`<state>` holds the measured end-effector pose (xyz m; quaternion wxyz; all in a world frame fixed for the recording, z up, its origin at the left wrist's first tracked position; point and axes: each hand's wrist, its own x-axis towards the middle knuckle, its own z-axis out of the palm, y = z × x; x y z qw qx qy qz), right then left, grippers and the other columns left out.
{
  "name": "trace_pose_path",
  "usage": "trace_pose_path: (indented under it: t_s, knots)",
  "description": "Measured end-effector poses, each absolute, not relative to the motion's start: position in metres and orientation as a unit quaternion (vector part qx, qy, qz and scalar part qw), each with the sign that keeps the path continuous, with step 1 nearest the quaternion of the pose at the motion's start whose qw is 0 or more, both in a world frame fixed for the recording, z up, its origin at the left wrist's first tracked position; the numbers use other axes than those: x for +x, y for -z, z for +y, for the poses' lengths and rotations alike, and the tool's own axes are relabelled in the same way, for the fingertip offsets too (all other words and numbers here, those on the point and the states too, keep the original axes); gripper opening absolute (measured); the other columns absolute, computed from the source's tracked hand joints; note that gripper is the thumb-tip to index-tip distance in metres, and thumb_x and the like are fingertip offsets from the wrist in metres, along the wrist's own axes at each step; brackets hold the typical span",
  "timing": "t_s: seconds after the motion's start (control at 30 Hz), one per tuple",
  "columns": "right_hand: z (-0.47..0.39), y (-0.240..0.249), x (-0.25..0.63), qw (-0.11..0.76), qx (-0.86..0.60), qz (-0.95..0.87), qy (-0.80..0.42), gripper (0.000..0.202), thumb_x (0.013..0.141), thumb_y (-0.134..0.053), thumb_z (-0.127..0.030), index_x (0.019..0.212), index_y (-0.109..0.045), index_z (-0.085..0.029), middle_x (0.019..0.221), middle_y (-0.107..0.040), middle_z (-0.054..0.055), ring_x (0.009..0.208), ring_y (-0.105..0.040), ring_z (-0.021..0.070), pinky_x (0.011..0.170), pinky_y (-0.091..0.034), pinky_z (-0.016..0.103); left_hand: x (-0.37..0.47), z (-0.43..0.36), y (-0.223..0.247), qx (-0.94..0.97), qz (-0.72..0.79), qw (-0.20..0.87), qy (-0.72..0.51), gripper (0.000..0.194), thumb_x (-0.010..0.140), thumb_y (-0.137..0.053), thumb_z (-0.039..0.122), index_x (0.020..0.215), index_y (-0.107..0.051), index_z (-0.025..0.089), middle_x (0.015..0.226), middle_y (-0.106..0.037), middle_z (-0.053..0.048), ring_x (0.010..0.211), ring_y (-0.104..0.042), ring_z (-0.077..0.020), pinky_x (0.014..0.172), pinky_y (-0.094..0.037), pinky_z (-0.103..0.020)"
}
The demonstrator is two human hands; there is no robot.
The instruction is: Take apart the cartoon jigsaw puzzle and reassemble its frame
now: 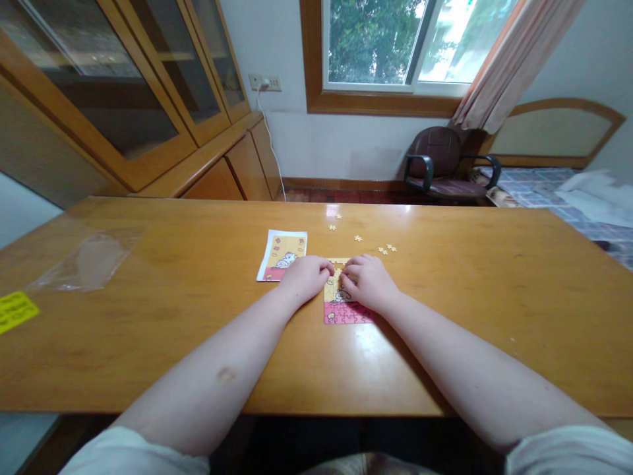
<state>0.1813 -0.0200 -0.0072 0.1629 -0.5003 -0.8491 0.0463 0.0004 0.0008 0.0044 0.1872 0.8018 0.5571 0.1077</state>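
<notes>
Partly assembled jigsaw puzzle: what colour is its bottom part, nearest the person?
The jigsaw puzzle's bottom part is pink, showing best in the head view.

loose jigsaw pieces (358,238): 5 | part-built jigsaw (346,313): 1 | picture sheet (283,256): 1 | plastic bag (91,260): 1 | yellow label (17,311): 1

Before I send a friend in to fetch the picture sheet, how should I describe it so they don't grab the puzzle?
On the wooden table, look just left of the partly covered puzzle. The picture sheet shows a white cartoon figure against yellow and pink. Unlike the puzzle, it has a white border.
</notes>
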Motion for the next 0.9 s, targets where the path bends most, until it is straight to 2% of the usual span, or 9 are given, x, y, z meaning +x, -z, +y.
trace_pose_path:
  t_s: [0.4,0.67,0.9]
  knots:
    - [-0.019,0.007,0.182,0.171,-0.495,-0.85,-0.049,0.025,0.088,-0.051,-0.027,0.081,-0.074,-0.018,0.089,-0.069,0.006,0.082,-0.055,0.0184,0.08,-0.036,0.032,0.0,0.001,-0.004,0.81,0.548,0.182,-0.107,0.033,0.081,-0.046,0.021,0.09,-0.077,0.025,0.099,-0.075,-0.001,0.094,-0.065,-0.0223,0.086,-0.05,-0.034]
    - [-0.02,0.006,0.181,0.151,-0.493,-0.855,-0.058,0.027,0.089,-0.049,-0.028,0.081,-0.074,-0.019,0.09,-0.069,0.006,0.083,-0.054,0.0189,0.08,-0.035,0.032,0.001,-0.001,-0.007,0.818,0.547,0.17,-0.063,0.034,0.082,-0.045,0.022,0.095,-0.076,0.028,0.103,-0.074,-0.002,0.098,-0.065,-0.0232,0.087,-0.049,-0.034]
    - [-0.017,0.007,0.178,0.141,-0.497,-0.854,-0.068,0.026,0.089,-0.048,-0.028,0.082,-0.072,-0.019,0.09,-0.069,0.007,0.084,-0.055,0.0196,0.08,-0.036,0.033,0.004,-0.011,-0.013,0.849,0.516,0.108,-0.02,0.029,0.082,-0.047,0.023,0.088,-0.076,0.027,0.091,-0.073,-0.007,0.088,-0.066,-0.0254,0.082,-0.048,-0.036]
